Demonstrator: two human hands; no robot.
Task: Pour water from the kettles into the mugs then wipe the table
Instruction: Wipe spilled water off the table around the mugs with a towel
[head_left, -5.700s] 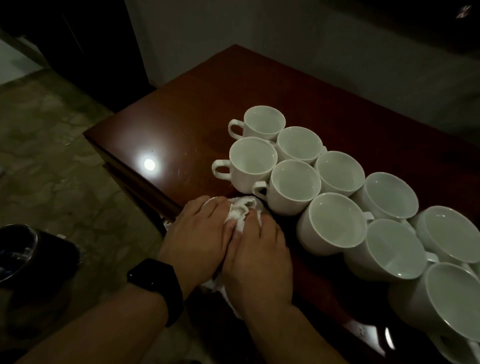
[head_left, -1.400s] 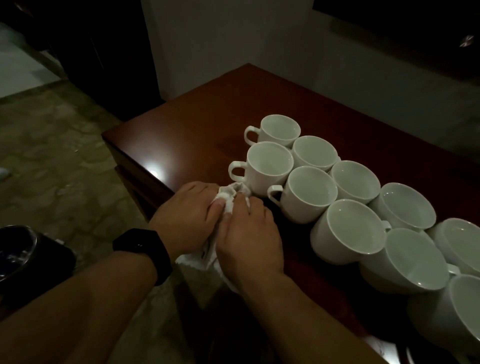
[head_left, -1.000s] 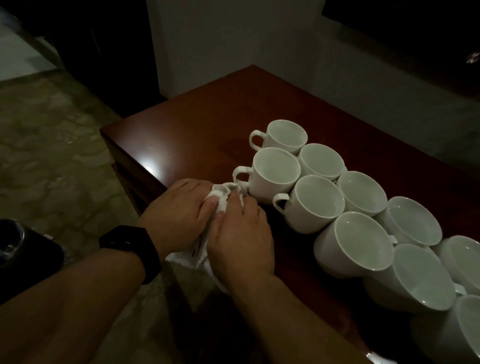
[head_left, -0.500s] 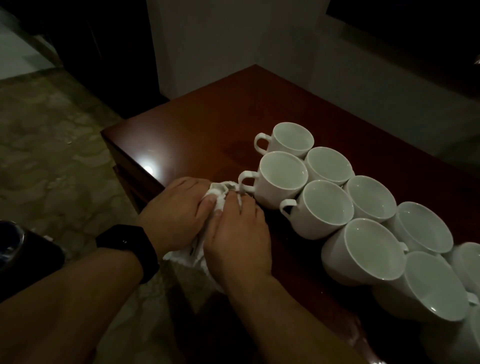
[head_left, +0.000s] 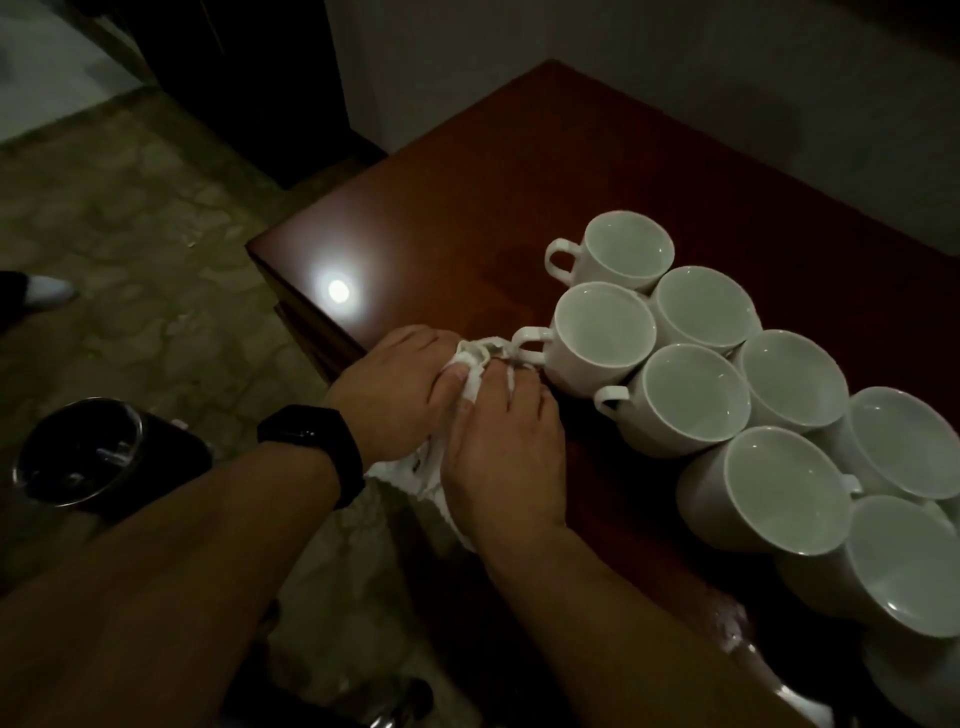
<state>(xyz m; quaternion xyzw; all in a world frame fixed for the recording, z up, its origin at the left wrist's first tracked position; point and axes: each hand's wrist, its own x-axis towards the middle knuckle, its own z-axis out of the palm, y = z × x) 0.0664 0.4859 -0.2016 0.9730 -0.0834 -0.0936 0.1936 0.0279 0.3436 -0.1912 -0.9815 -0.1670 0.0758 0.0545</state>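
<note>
Several white mugs (head_left: 602, 332) stand packed in two rows on the dark red wooden table (head_left: 467, 208), running from the middle to the lower right. A crumpled white cloth (head_left: 475, 364) lies at the table's front edge, just left of the nearest mug handle. My left hand (head_left: 395, 395), with a black watch on its wrist, and my right hand (head_left: 504, 447) lie side by side on the cloth and press it down with fingers extended. Most of the cloth is hidden under them. No kettle body is clearly seen on the table.
A dark round vessel with a shiny rim (head_left: 78, 452) sits low at the left, off the table, above the stone floor (head_left: 130, 234). A lamp glare (head_left: 337, 289) shows near the table's left corner. A white wall (head_left: 675, 78) runs behind the table.
Both hands with the cloth have crept forward along the table edge toward the mug handle. The view has shifted, bringing the dark vessel at left fully into sight.
</note>
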